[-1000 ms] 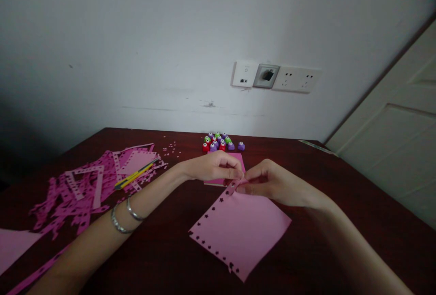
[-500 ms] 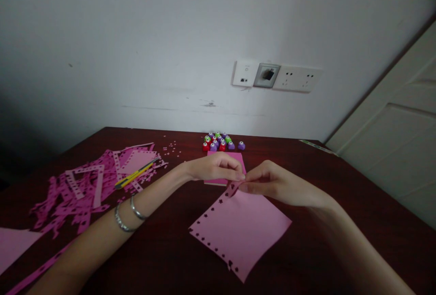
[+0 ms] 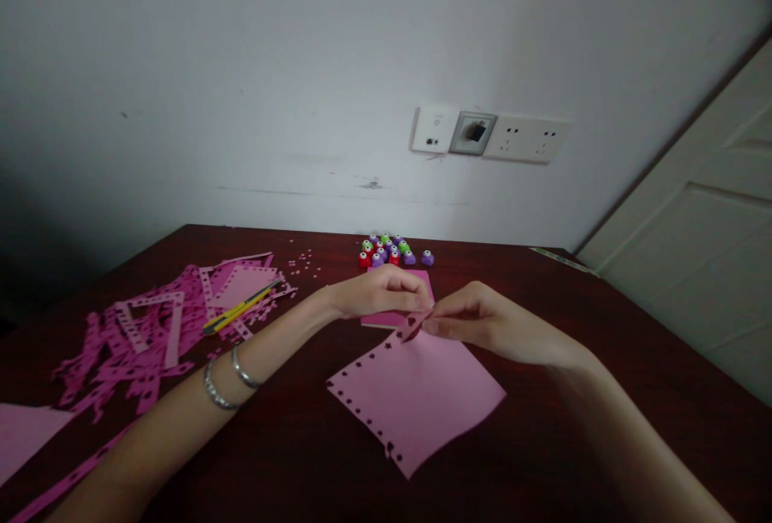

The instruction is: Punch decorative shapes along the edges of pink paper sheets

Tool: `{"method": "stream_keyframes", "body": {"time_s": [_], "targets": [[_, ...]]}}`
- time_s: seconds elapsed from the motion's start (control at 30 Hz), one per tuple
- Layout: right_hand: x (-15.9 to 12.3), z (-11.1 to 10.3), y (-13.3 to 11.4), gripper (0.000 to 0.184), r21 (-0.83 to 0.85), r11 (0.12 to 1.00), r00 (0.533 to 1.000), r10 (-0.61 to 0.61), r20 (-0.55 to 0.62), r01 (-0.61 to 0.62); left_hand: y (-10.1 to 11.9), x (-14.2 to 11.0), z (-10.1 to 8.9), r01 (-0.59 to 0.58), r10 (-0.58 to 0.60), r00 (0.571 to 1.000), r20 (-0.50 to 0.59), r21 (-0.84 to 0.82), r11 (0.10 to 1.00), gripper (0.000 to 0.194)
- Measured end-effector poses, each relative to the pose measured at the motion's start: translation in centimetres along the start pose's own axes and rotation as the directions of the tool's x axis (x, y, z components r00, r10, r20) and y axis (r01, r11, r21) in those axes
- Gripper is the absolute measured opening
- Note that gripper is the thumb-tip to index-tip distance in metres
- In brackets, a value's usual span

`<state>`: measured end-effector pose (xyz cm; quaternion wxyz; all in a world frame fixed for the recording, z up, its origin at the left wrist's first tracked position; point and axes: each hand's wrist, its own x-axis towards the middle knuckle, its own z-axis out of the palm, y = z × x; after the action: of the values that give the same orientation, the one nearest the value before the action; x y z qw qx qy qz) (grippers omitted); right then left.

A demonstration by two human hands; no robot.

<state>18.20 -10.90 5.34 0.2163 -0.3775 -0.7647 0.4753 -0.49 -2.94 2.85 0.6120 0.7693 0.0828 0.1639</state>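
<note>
A square pink sheet of paper (image 3: pixel 422 402) hangs cornerwise over the dark table, with small flower-shaped holes punched along its two left edges. At its top corner my left hand (image 3: pixel 386 291) pinches the paper, fingers curled. My right hand (image 3: pixel 488 320) grips the same corner from the other side, thumb and fingertips pressed together. Between the two hands a narrow punched flap (image 3: pixel 415 323) stands folded or partly torn; which of these I cannot tell. Just behind my left hand lies a pink pad of paper (image 3: pixel 386 319), partly covered by it.
Several small red, green and purple craft punches (image 3: pixel 394 260) cluster at the table's back. A heap of punched pink strips (image 3: pixel 145 346) lies left, with a yellow cutter knife (image 3: pixel 241 310) and paper bits beside it. Another pink sheet (image 3: pixel 27 434) is at the left edge. Sockets (image 3: pixel 524 139) sit on the wall.
The hanging part of the sheet has swung up and slightly left. The flap at the top corner stands out more between my fingers. Both hands have barely moved.
</note>
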Motion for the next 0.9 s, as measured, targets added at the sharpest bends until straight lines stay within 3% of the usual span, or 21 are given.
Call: {"method": "stream_keyframes", "body": {"time_s": [0.33,0.47,0.57,0.9], "targets": [[1.3,0.1,1.8,0.021,0.076,0.993,0.994,0.091,-0.052,-0.087,0.2,0.4,0.2,0.015,-0.001,0.991,-0.136,0.107,0.994,0.028],[1.2,0.2,1.8,0.021,0.086,0.984,0.982,0.165,-0.088,-0.157,0.2,0.1,-0.4,0.052,-0.041,0.998,-0.051,0.241,0.969,0.037],[1.1,0.2,1.4,0.019,0.133,0.982,0.985,0.145,-0.099,-0.131,0.4,-0.3,-0.8,0.078,-0.09,0.996,0.027,0.304,0.949,0.037],[1.2,0.3,1.6,0.013,0.2,0.972,0.981,0.151,-0.118,-0.126,0.3,-0.1,-0.7,0.043,-0.05,0.999,0.011,0.353,0.935,0.037]]}}
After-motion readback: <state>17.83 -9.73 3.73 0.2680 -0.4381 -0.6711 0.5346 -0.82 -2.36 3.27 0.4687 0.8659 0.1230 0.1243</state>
